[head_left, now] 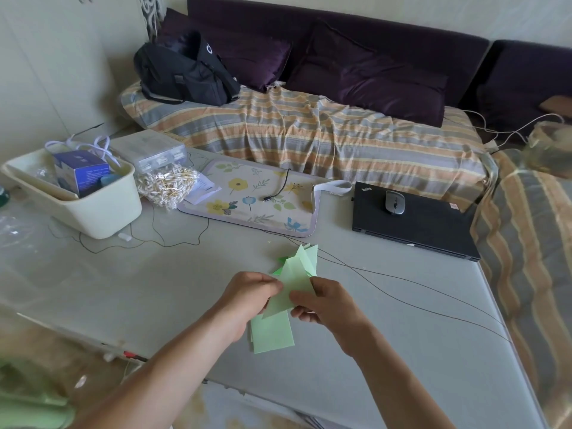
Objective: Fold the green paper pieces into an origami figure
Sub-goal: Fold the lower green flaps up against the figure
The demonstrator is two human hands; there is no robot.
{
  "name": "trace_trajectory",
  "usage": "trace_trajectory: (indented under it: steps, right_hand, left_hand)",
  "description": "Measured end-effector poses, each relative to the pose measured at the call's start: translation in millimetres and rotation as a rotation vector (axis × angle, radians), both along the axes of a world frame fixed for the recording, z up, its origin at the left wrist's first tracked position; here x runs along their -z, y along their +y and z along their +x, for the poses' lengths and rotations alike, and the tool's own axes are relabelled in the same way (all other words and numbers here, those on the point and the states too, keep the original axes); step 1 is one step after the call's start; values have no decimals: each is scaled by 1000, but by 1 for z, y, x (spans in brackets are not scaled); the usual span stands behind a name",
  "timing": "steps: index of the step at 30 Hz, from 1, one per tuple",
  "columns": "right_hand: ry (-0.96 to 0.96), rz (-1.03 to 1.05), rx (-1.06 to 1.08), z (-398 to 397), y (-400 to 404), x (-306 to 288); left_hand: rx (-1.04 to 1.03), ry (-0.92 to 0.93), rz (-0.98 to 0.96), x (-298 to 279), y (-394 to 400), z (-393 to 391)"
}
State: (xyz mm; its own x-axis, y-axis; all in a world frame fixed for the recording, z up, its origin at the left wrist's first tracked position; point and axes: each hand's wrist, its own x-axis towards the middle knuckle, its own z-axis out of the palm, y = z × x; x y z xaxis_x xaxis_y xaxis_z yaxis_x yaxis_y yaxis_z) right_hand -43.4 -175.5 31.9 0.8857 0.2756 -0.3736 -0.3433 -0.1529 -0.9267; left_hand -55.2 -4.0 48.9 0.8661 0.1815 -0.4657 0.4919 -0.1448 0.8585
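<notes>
A pale green folded paper piece (292, 286) is held above the grey table (154, 289), near its middle front. My left hand (247, 297) pinches its left edge and my right hand (325, 305) pinches its right side, thumbs on top. Beneath my hands lies a small stack of flat green paper sheets (272, 334). Just beyond the held piece, several folded green pieces (305, 258) lie on the table, partly hidden behind it.
A closed black laptop (414, 224) with a mouse (394, 202) lies at the right. A floral mat (253, 199), a bag of small sticks (167, 187) and a cream bin (77, 193) stand at the back left. Thin cables (402, 298) cross the table. A striped sofa lies behind.
</notes>
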Motion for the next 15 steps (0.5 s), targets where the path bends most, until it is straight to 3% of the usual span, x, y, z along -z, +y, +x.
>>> trace_trajectory:
  steps: [6, 15]
  right_hand:
    - [37, 3, -62, 2, -1, 1]
    - [2, 132, 149, 7, -4, 2]
  left_hand:
    - [-101, -74, -84, -4, 0, 2]
    - [-295, -83, -205, -2, 2, 5]
